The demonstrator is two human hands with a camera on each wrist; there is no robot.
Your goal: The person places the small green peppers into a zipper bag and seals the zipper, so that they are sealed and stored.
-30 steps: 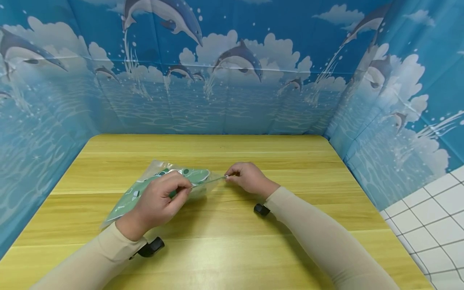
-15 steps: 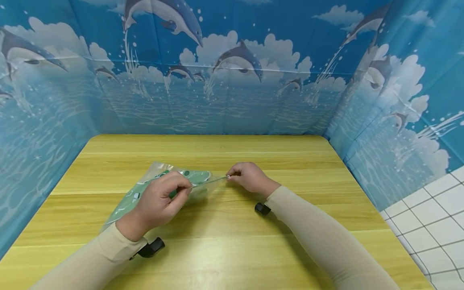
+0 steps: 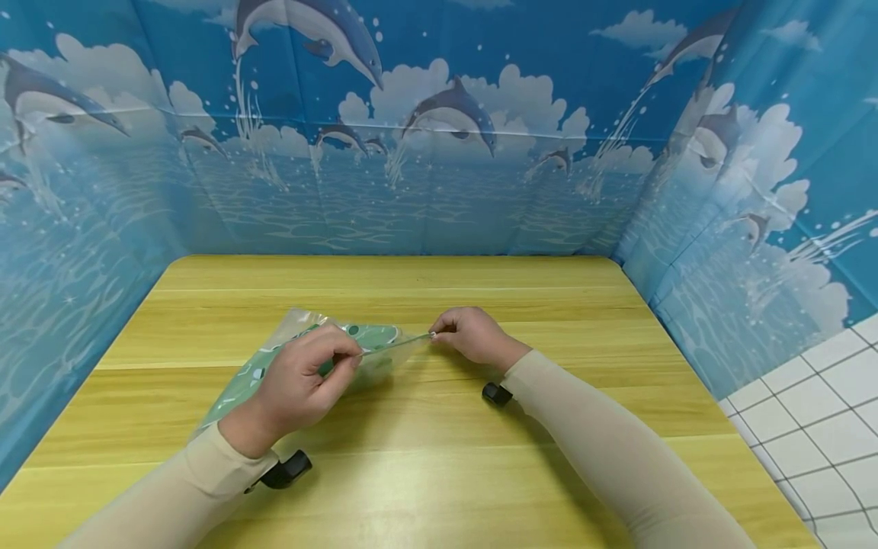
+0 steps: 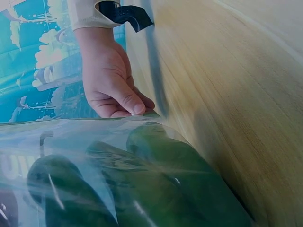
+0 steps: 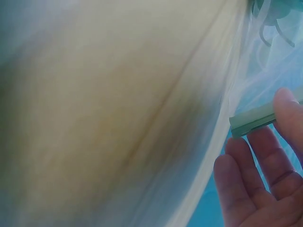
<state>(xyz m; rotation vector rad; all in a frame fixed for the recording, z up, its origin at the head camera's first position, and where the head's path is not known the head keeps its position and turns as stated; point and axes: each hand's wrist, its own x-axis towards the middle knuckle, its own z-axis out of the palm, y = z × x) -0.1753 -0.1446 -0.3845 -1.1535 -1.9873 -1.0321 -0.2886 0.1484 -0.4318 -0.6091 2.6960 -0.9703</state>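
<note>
A clear plastic zip bag (image 3: 284, 329) with a green patterned item (image 3: 373, 334) inside lies on the left side of the table, its mouth raised toward me. My left hand (image 3: 302, 377) pinches the bag's green zip strip (image 3: 392, 346) between thumb and finger, covering part of the bag. At the strip's far end my right hand (image 3: 473, 335) pinches it with thumb and fingertips, the strip taut between the hands. In the right wrist view, the strip's end (image 5: 251, 120) pokes out past the thumb. Bag and green contents (image 4: 161, 165) fill the lower left wrist view.
The yellow wood-grain table (image 3: 425, 465) extends all around the hands. A blue dolphin-print curtain (image 3: 439, 191) encloses its back and sides. White tiles (image 3: 816, 427) show at the right. Black wrist devices (image 3: 286, 469) hang under both sleeves, near the tabletop.
My right hand has edged slightly right with the strip's end, and the bag's far side has dropped a little. The left hand has stayed in place.
</note>
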